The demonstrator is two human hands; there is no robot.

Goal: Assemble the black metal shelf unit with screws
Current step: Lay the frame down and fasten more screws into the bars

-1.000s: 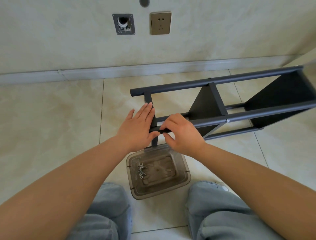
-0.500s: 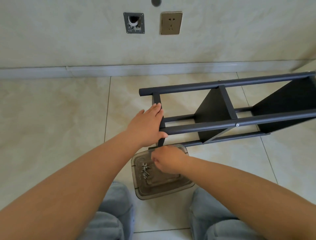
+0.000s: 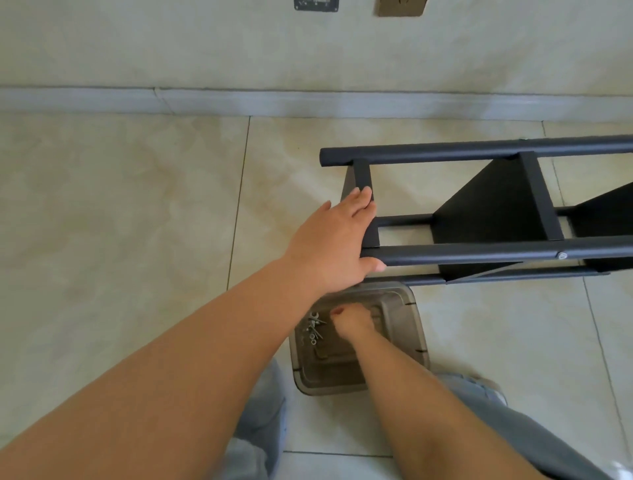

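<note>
Pale glossy floor tiles (image 3: 120,212) with thin dark joints run up to a grey baseboard (image 3: 239,102) and a cream wall (image 3: 308,44); two wall plates, one grey (image 3: 315,4) and one bronze-coloured (image 3: 401,7), are cut off by the top edge.

On these tiles the black shelf unit (image 3: 496,205) lies on its side, its long round posts stretching away to the right of the left hand (image 3: 337,245). That hand lies flat against the unit's near end, fingers straight along the short crossbar and the thumb tucked under the nearer post; it steadies the frame without wrapping around it. A silver screw head (image 3: 562,255) shows in the same post, well to the right of the thumb. Two dark shelf panels stand between the posts beyond it.

Just below the left hand a clear smoky plastic tray (image 3: 411,329) sits on the floor, touching or nearly touching the lowest post. The right hand (image 3: 352,320) is down inside the tray with its fingers curled; whether it pinches anything cannot be told. Loose screws and washers (image 3: 313,329) lie just to the left of its fingertips. Light blue jeans (image 3: 260,428) show at the bottom, on either side of the tray.
</note>
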